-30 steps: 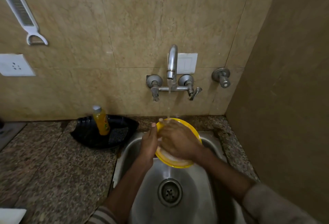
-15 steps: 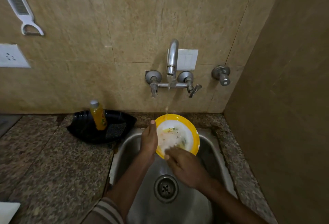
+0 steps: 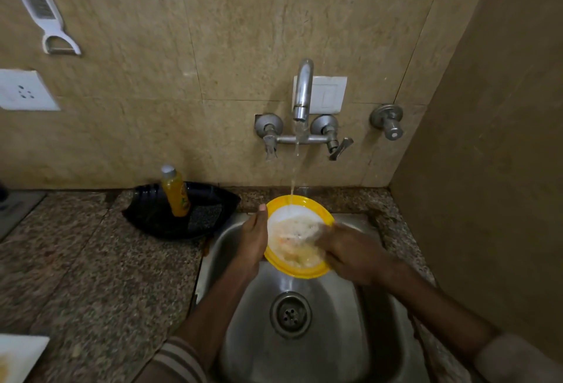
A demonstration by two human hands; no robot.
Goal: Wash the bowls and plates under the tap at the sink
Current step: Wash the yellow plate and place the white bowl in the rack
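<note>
Over the sink (image 3: 350,337), above its drain (image 3: 291,314), a plate (image 3: 294,230) is held tilted, its soapy white face towards the camera. The left hand (image 3: 251,242) grips its left rim, thumb (image 3: 262,209) lying along the upper edge and the other fingers hidden behind. The right hand (image 3: 353,250) is blurred; its fingers (image 3: 323,238) lie on the plate's right face, but I cannot tell whether they are curled. On the counter (image 3: 91,260) left of the sink, a black tray (image 3: 152,218) holds an orange bottle (image 3: 176,193). Water (image 3: 294,175) from the tap (image 3: 303,90) falls onto the plate's upper part.
</note>
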